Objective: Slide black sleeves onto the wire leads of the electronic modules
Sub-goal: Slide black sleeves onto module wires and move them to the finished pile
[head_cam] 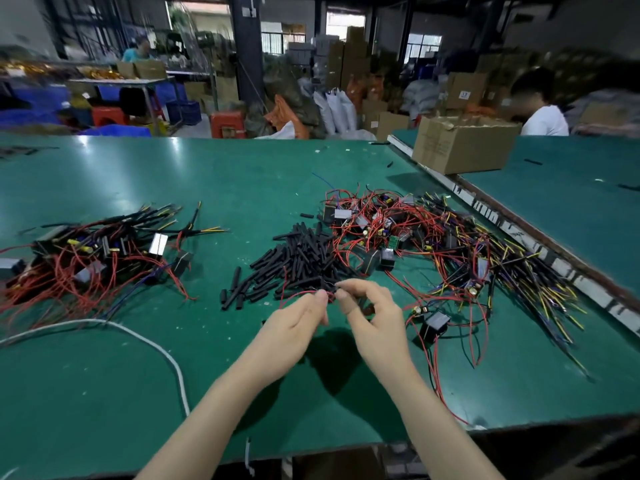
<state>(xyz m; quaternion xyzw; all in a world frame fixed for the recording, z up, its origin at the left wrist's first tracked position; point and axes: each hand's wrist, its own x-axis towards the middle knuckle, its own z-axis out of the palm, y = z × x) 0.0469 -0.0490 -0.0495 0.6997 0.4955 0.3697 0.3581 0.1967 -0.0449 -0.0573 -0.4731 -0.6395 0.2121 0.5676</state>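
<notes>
Lying at the left, a tangle of dark box-shaped modules with red wires point(93, 261) already seems sleeved; the loose heap of short black tube sleeves point(298, 261) sits mid-table, and the larger unsleeved tangle of modules and red, yellow and black leads point(433, 244) at the right suggests much is left. The left hand point(298, 317) and right hand point(374, 320) pinch a thin red lead point(294, 295) between fingertips, over the glossy green worktable point(104, 393), with a brown cardboard box point(460, 143) and a cluttered warehouse beyond
</notes>
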